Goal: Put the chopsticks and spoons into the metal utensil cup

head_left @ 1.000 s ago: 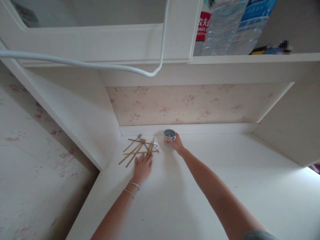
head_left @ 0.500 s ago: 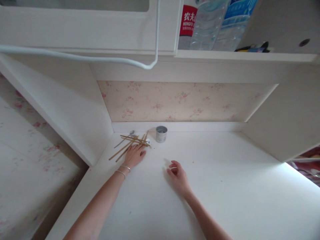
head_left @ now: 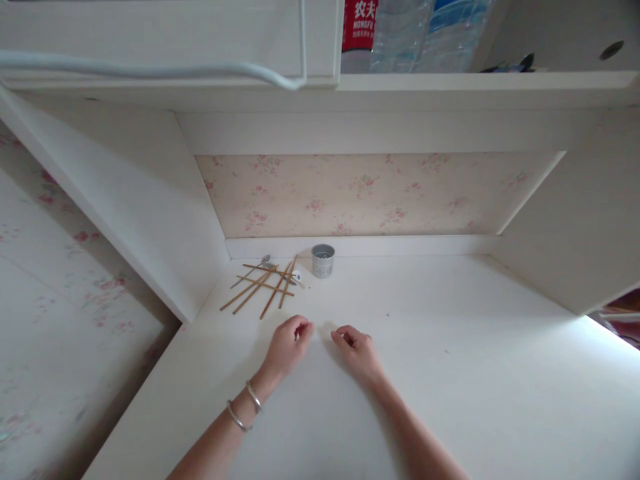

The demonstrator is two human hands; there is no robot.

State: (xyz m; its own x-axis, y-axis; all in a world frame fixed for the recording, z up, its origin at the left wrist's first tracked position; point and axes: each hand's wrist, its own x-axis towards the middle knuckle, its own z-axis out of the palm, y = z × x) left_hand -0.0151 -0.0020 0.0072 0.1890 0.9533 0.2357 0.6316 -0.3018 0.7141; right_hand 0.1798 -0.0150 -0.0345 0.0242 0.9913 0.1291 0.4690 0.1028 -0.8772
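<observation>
My left hand (head_left: 291,343) is curled just above or on the white table, in front of the pile, with thumb and fingertips together and nothing visible in it. Facing it across a small gap, my right hand (head_left: 356,350) is curled the same way, and nothing shows in its fingers. Beyond my left hand lie several wooden chopsticks (head_left: 270,297), crossed over one another. A metal spoon (head_left: 265,259) is at the back of this pile, and a small white piece with a dark mark (head_left: 298,275) lies at its right. A grey perforated utensil cup (head_left: 323,262) stands upright beside them.
The white tabletop (head_left: 450,387) ends at a back ledge under floral wallpaper (head_left: 370,197). Overhead is a shelf (head_left: 450,81) with plastic bottles (head_left: 400,40), and a white cable (head_left: 150,69) hangs at the left. Side panels (head_left: 135,200) bound the space.
My left hand has left the chopsticks, drawn back toward me and right, and curled. The chopsticks now lie more spread out. My right hand has stayed nearly in place; the view has tilted down slightly.
</observation>
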